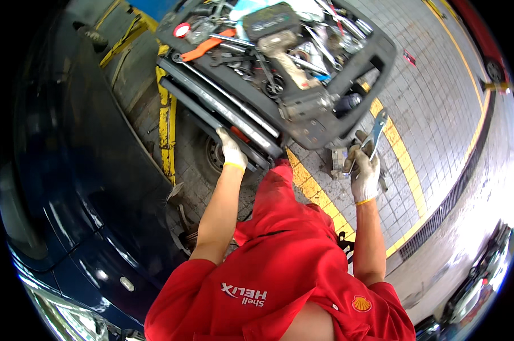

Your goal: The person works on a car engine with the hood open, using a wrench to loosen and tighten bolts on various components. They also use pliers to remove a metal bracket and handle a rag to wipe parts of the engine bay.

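My left hand (232,150), in a white work glove with a yellow cuff, has its fingers curled over the front edge of a pulled-out drawer (195,107) of the tool cart. Something red shows inside the drawer. My right hand (366,175), gloved the same way, is closed around a blue-grey metal wrench (376,132). The wrench's flat end points up and away, near the cart's right corner; my fingers hide its other end. On the black cart top (311,132) lie an impact wrench (282,54), an orange-handled tool (207,48) and several spanners and sockets.
A dark blue car (92,187) stands close on my left. Yellow lift arms (167,128) and a wheel (214,152) are behind the cart. Yellow lines (319,196) cross the tiled floor, with a drain grate (439,227) at right. A red car (487,40) is farther off.
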Available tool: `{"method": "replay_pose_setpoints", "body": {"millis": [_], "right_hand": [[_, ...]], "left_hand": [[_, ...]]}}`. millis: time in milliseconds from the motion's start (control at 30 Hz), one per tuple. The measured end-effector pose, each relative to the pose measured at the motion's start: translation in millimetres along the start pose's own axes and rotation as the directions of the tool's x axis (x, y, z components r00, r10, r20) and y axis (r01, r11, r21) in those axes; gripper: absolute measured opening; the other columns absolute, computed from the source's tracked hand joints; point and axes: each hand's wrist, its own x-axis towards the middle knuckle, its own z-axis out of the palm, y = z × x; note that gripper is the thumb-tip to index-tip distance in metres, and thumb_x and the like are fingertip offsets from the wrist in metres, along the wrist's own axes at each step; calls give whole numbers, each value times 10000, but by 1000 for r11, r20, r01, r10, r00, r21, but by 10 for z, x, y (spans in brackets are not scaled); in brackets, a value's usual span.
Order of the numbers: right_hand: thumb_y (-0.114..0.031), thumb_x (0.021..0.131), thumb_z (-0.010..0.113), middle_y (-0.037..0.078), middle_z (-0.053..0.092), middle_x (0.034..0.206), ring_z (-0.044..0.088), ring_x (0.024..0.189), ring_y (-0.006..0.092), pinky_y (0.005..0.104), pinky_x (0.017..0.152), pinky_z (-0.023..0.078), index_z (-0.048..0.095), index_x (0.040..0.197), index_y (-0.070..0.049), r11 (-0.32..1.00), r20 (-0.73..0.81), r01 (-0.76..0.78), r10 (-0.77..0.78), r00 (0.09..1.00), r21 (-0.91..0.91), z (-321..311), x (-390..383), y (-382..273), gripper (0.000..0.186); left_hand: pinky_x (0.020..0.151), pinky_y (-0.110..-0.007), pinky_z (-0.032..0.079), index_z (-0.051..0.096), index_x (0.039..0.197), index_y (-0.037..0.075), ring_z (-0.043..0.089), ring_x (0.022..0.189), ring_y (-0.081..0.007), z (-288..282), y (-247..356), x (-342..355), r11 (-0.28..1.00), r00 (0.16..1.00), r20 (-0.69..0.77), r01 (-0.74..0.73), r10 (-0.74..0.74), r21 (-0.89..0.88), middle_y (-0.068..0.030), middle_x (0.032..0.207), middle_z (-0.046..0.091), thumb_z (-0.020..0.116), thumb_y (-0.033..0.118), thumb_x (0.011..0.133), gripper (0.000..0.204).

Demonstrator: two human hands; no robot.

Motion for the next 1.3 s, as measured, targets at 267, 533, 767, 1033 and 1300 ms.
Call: {"method": "replay_pose_setpoints", "body": {"millis": [267, 533, 767, 1033, 1300], "right_hand": [[-91, 985, 542, 53, 583, 818, 549, 573, 129, 274, 527, 464, 480, 1410, 67, 999, -264, -30, 25, 964, -18, -1307, -1530, 444, 458], [-106, 979, 589, 22, 582, 743, 538, 523, 115, 289, 494, 454, 531, 1414, 19, 997, -526, -61, 75, 847, 44, -2615, -3560, 852, 456], [-393, 963, 542, 263, 726, 1022, 701, 997, 444, 517, 874, 539, 583, 1335, -46, 668, -736, -559, 25, 677, -491, -3440, -5062, 364, 511], [-140, 736, 769, 118, 759, 870, 762, 818, 293, 468, 612, 584, 776, 918, -44, 331, -270, -162, -313, 911, -930, -3916, -5795, -1343, 206], [-215, 724, 767, 102, 723, 832, 725, 733, 304, 502, 547, 549, 767, 859, -41, 279, -158, -32, -441, 883, -960, -4781, -6858, -1901, 221]], "left_hand": [[1125, -581, 378, 575, 1414, 221, 552, 1280, -319, 360, -75, 278, 977, 961, 275, 65, -7, -203, -69, 1420, 591, 333, 775, 943, 766], [1164, -446, 366, 523, 1499, 143, 541, 1323, -292, 234, -1546, 283, 898, 921, 359, -22, -152, 438, -59, 1485, 584, 332, 738, 1011, 793], [1066, -366, 468, 652, 1351, -2, 643, 1253, -312, 71, -3906, -1509, -378, 672, 486, -728, -559, 572, -212, 1338, 684, 613, 541, 972, 663], [882, -331, 536, 661, 1290, -18, 655, 1003, -181, 972, -5439, -3384, -247, 378, 330, -893, -865, 377, -138, 1141, 725, 643, 349, 1021, 455], [871, -327, 537, 660, 1289, -15, 656, 990, -177, 906, -7341, -4858, -297, 306, 14, -910, -952, -290, -129, 1130, 723, 636, 340, 1027, 442]]}}
